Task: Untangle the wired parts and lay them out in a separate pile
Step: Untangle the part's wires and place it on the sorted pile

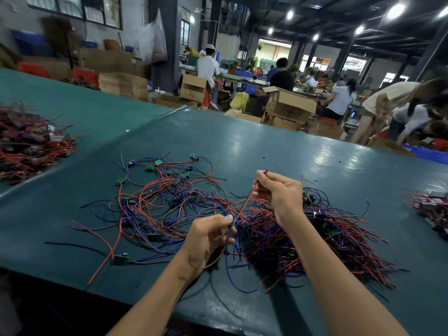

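Red wire (247, 202) stretched straight between both hands, above green table mat (266, 146). Right hand (281, 192) pinches its far end, fingers clamped. Left hand (208, 236) pinches the near end, fingers curled. Dense tangled heap (315, 241) lies right, under the right wrist. Loose spread of wired parts (157, 197) lies left.

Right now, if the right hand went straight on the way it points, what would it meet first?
Probably nothing: the right hand, pinching a red wire, points forward above the bare green table, and that way looks free, though depth is unclear.
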Demonstrator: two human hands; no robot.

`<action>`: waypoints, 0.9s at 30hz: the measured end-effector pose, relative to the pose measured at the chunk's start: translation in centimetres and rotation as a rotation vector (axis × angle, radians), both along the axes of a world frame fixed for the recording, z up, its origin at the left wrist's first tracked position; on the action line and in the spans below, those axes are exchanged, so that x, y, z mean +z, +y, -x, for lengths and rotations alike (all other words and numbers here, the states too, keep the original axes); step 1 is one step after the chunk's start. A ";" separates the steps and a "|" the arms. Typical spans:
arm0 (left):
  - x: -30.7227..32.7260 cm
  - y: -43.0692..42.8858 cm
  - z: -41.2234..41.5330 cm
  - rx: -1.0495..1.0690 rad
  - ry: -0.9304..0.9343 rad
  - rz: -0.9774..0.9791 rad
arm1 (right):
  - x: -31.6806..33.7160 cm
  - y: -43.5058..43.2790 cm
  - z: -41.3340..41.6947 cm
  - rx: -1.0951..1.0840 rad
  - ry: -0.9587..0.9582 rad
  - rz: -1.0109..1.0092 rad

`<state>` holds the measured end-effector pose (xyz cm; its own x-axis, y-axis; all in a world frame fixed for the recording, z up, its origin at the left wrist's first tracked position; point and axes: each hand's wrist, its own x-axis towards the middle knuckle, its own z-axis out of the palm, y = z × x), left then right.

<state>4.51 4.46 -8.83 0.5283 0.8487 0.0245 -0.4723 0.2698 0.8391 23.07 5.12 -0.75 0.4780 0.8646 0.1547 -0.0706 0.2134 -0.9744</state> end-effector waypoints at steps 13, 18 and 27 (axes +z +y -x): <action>0.0 -0.1 0.0 -0.009 -0.007 -0.058 | 0.1 0.4 0.0 -0.106 -0.026 0.033; 0.4 -0.4 -0.1 0.052 0.035 -0.040 | 0.1 -0.1 0.7 -0.011 0.019 0.215; 0.4 -0.4 -0.1 0.157 0.029 0.008 | -3.7 -7.0 4.4 -0.118 -0.665 0.076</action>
<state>4.65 4.06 -8.42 0.3895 0.9210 0.0035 -0.4844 0.2016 0.8513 18.71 -1.89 -4.45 0.3941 0.8325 0.3893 0.5682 0.1122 -0.8152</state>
